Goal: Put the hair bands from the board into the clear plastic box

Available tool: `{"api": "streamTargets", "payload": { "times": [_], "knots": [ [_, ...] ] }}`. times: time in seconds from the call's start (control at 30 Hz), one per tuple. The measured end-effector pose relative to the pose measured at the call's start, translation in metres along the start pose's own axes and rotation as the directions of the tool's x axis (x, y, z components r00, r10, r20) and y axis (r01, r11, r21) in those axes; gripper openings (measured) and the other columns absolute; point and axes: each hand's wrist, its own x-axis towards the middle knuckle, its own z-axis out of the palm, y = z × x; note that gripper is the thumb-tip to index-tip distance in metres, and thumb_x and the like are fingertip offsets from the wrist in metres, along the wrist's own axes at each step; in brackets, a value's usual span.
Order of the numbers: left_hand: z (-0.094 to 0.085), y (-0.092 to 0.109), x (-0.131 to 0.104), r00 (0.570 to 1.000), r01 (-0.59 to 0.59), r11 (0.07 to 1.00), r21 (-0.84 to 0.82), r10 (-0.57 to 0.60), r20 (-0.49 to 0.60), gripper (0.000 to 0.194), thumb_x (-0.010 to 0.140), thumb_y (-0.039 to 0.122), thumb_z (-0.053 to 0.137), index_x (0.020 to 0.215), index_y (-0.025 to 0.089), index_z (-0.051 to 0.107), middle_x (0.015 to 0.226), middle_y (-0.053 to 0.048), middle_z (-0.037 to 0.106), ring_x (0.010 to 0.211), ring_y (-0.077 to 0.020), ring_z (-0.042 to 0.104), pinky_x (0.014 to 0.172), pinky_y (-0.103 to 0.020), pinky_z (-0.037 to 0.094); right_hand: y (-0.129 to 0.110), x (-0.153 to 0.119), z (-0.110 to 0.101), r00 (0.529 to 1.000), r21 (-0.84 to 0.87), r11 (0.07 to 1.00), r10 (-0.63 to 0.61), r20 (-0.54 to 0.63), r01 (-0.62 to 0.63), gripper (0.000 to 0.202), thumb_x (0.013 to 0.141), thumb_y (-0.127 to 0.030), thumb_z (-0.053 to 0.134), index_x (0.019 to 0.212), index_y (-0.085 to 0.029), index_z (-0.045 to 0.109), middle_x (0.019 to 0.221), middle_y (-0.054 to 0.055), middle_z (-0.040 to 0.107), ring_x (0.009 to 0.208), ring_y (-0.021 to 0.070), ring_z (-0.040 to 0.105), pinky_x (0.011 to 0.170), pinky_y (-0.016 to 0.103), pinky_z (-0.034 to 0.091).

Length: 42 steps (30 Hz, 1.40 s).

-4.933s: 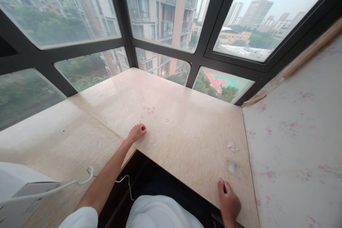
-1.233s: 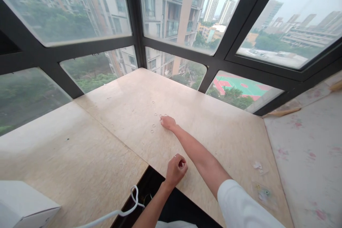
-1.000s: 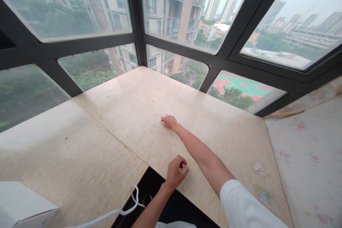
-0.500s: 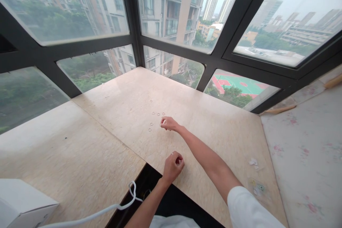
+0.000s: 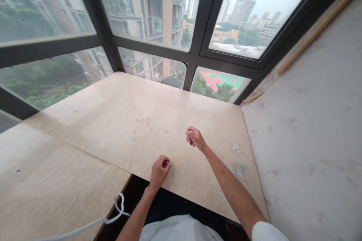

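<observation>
Several small thin rings (image 5: 143, 121) lie scattered on the pale tabletop; one, a red ring (image 5: 147, 124), stands out by colour. A single ring (image 5: 166, 131) rests apart from the group, between it and my right hand (image 5: 195, 137). That hand hovers over the table to the right with its fingers pinched together; what they hold, if anything, is too small to make out. Closer to the table's front edge, my left hand (image 5: 160, 171) is curled closed, thumb side up, with a ring on a finger. Its contents are hidden inside the fingers.
Small clear plastic bags (image 5: 239, 169) and a white bit (image 5: 235, 148) lie at the table's right side. A white cable (image 5: 113, 218) loops at the lower left beside the dark gap. Windows (image 5: 158, 19) border the far side; a patterned wall (image 5: 305, 139) stands right.
The view has turned right. My right hand has moved away from the ring group to the right, and more rings show where it was. My left hand stays curled near the front edge.
</observation>
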Motion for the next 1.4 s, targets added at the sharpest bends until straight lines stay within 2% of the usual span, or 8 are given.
{"api": "streamTargets", "payload": {
  "times": [0.13,0.33,0.47,0.6,0.9,1.07,1.27,1.4],
  "knots": [
    [0.001,0.003,-0.010,0.997,-0.076,0.992,0.103,0.072,0.042,0.007,0.080,0.022,0.049,0.075,0.020,0.053,0.076,-0.002,0.059,0.070,-0.0173,0.056,0.065,-0.030,0.046,0.018,-0.062,-0.048,0.959,0.004,0.997,0.076,-0.272,-0.078,0.024,0.077,-0.044,0.053,0.076,-0.021,0.049,0.044,-0.008,0.052,0.029,0.0061,0.036,0.030,0.016,0.025],
    [0.000,0.007,-0.015,0.985,-0.150,0.967,0.204,0.129,0.114,0.008,0.081,0.026,0.052,0.076,0.021,0.057,0.083,-0.004,0.062,0.081,-0.0216,0.058,0.074,-0.035,0.046,0.047,-0.161,-0.095,0.770,-0.023,0.975,0.160,-0.618,-0.221,0.029,0.076,-0.046,0.058,0.077,-0.017,0.056,0.047,-0.006,0.052,0.033,0.0071,0.041,0.032,0.018,0.029],
    [-0.003,0.007,-0.008,0.978,-0.159,0.962,0.221,0.123,0.167,0.009,0.081,0.027,0.052,0.078,0.021,0.059,0.083,-0.004,0.063,0.080,-0.0214,0.059,0.074,-0.034,0.047,0.059,-0.201,-0.110,0.668,-0.060,0.950,0.169,-0.725,-0.306,0.033,0.076,-0.049,0.059,0.081,-0.016,0.060,0.048,-0.004,0.053,0.035,0.0087,0.042,0.034,0.019,0.031],
    [-0.005,0.010,-0.004,0.970,-0.149,0.963,0.224,0.099,0.222,0.013,0.083,0.030,0.050,0.079,0.022,0.059,0.083,-0.004,0.064,0.077,-0.0204,0.060,0.070,-0.033,0.048,0.067,-0.211,-0.119,0.630,-0.120,0.920,0.157,-0.761,-0.374,0.033,0.076,-0.049,0.057,0.081,-0.017,0.064,0.049,-0.003,0.055,0.037,0.0105,0.044,0.036,0.021,0.033],
    [-0.008,0.016,-0.012,0.970,-0.110,0.973,0.204,0.060,0.235,0.017,0.084,0.035,0.049,0.081,0.022,0.060,0.087,-0.004,0.065,0.082,-0.0214,0.061,0.075,-0.036,0.049,0.067,-0.211,-0.126,0.639,-0.250,0.872,0.088,-0.764,-0.420,0.034,0.078,-0.045,0.054,0.085,-0.016,0.069,0.049,-0.001,0.057,0.045,0.0149,0.050,0.047,0.025,0.036],
    [-0.013,0.018,-0.004,0.981,0.014,0.995,0.103,-0.034,0.191,0.022,0.082,0.040,0.051,0.084,0.021,0.062,0.086,-0.005,0.067,0.076,-0.0196,0.063,0.072,-0.034,0.053,0.064,-0.216,-0.107,0.683,-0.251,0.900,0.068,-0.727,-0.357,0.040,0.081,-0.049,0.051,0.091,-0.015,0.068,0.050,-0.003,0.053,0.047,0.0154,0.051,0.048,0.025,0.039],
    [-0.027,0.016,0.037,0.989,0.147,0.989,0.036,-0.145,-0.036,0.026,0.077,0.041,0.055,0.087,0.019,0.062,0.088,-0.006,0.068,0.075,-0.0197,0.065,0.066,-0.031,0.054,0.083,-0.215,-0.057,0.859,-0.308,0.916,0.070,-0.508,-0.257,0.040,0.086,-0.051,0.047,0.091,-0.017,0.068,0.057,0.001,0.061,0.050,0.0169,0.057,0.049,0.025,0.045],
    [-0.049,0.000,0.084,0.949,0.227,0.973,0.053,-0.208,-0.237,0.026,0.077,0.036,0.053,0.092,0.017,0.061,0.093,-0.008,0.068,0.080,-0.0203,0.065,0.073,-0.032,0.053,0.105,-0.214,-0.038,0.883,-0.504,0.821,0.000,-0.469,-0.267,0.041,0.087,-0.051,0.043,0.092,-0.022,0.071,0.082,0.006,0.073,0.068,0.0210,0.068,0.061,0.028,0.050]
  ]
}}
